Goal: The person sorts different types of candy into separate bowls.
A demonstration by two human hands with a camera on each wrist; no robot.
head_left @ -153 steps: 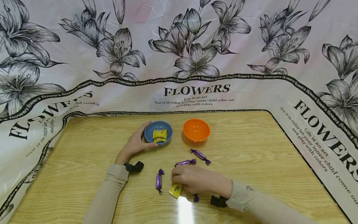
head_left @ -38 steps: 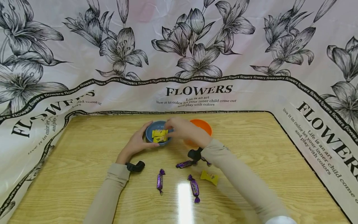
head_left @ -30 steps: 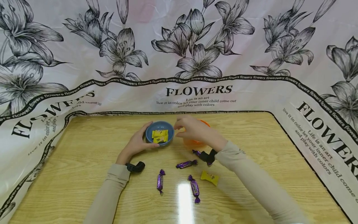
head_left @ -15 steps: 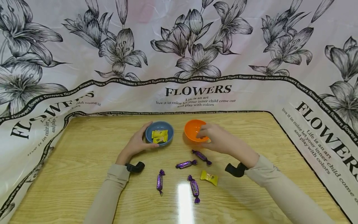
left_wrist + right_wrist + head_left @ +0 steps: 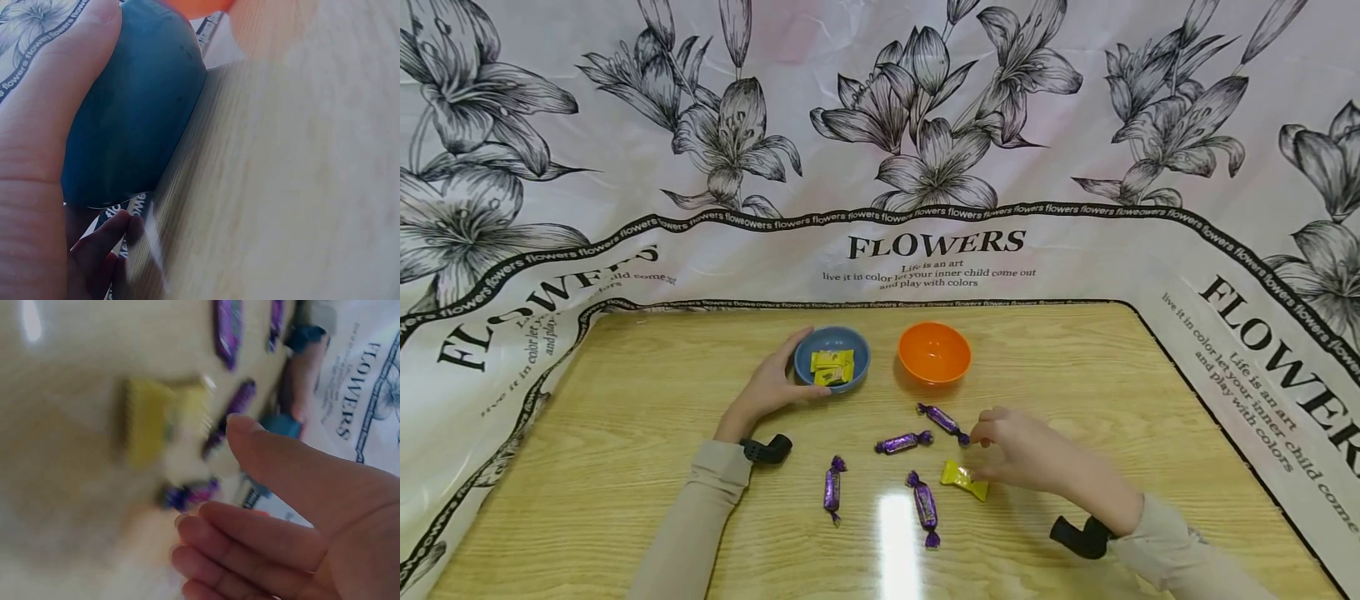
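My left hand (image 5: 767,386) holds a blue bowl (image 5: 833,336) by its left side, thumb at the near rim and fingers round the far side. Several yellow-wrapped candies (image 5: 832,361) lie inside it. In the left wrist view, the thumb presses against the outer wall of the blue bowl (image 5: 137,112). My right hand (image 5: 1030,454) hovers over a single yellow-wrapped candy (image 5: 957,477) on the table. The right wrist view shows thumb and fingers spread apart with nothing between them, the yellow candy (image 5: 147,422) just beyond the fingertips.
An orange bowl (image 5: 934,354) stands right of the blue one. Several purple twist-wrapped candies lie around: one (image 5: 943,423) beside my right fingertips, others (image 5: 904,442) nearer the middle. A flower-printed cloth (image 5: 925,267) borders the wooden table (image 5: 647,400) at the back and sides.
One more yellow candy lies in the blue bowl than 5.1 s ago. My right hand has moved from that bowl past the orange bowl to the remaining yellow candy. The left hand stays put.
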